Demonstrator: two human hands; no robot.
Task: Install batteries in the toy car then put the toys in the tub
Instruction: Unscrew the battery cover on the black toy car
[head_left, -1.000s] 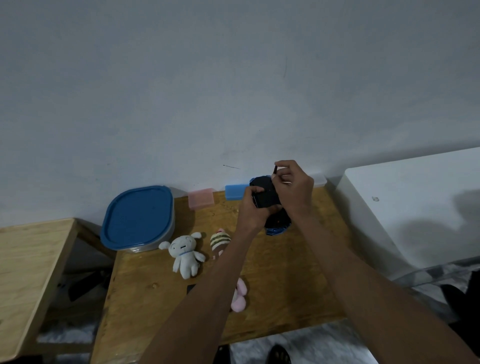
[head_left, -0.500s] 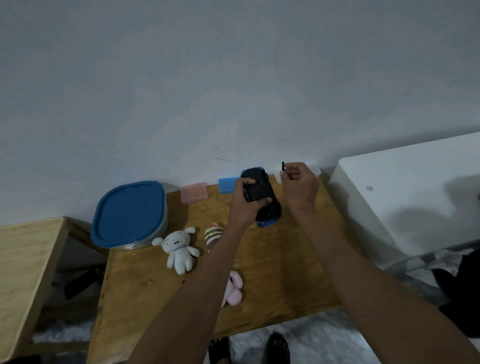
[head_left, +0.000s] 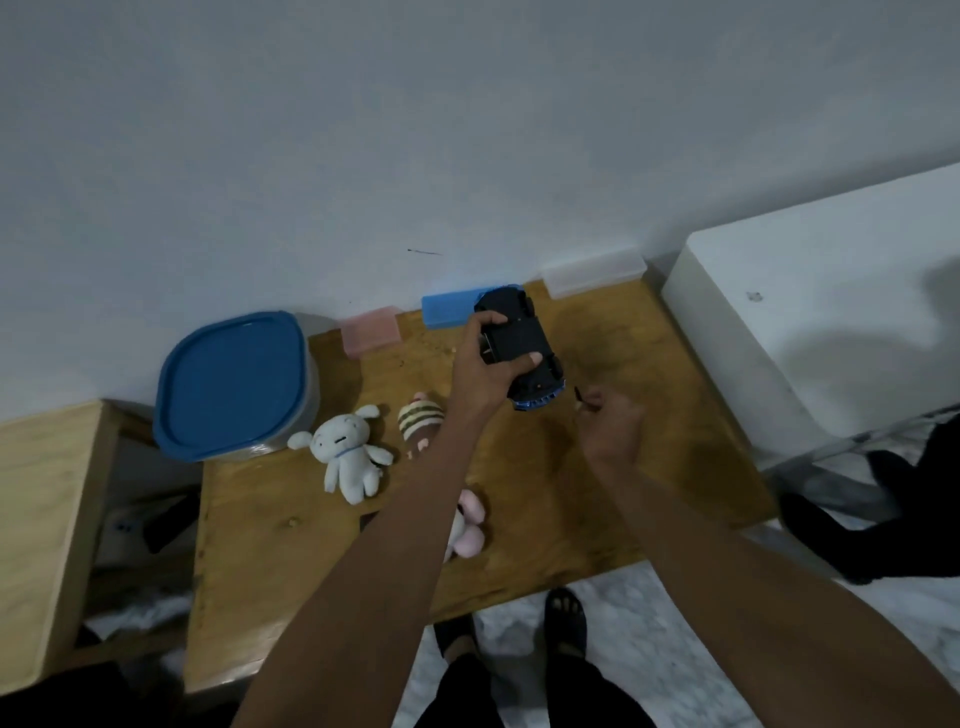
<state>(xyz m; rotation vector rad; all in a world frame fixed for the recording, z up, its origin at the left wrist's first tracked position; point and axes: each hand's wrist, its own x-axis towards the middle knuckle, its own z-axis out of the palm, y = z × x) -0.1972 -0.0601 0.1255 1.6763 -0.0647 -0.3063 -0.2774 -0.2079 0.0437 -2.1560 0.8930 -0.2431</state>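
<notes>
My left hand (head_left: 483, 366) grips a dark blue toy car (head_left: 522, 345), held upside down above the wooden table (head_left: 649, 467), wheels up. Lower and to the right of the car, my right hand (head_left: 608, 428) pinches a small dark piece (head_left: 578, 393) between its fingertips; what the piece is I cannot tell. A white plush bunny (head_left: 347, 457) lies on the table at left. Beside it lies a striped plush (head_left: 420, 422), and a pink plush (head_left: 467, 525) is partly hidden under my left forearm. The tub (head_left: 234, 384) with its blue lid on stands at the table's back left.
A pink box (head_left: 371, 336), a blue box (head_left: 449, 309) and a clear box (head_left: 592, 273) line the wall at the back edge. A white cabinet (head_left: 831, 322) stands to the right, a lighter wooden table (head_left: 47, 519) to the left. My feet show below the front edge.
My right hand came off the car with the small dark piece and dropped down to the right. The left hand kept the car upside down and lowered it slightly.
</notes>
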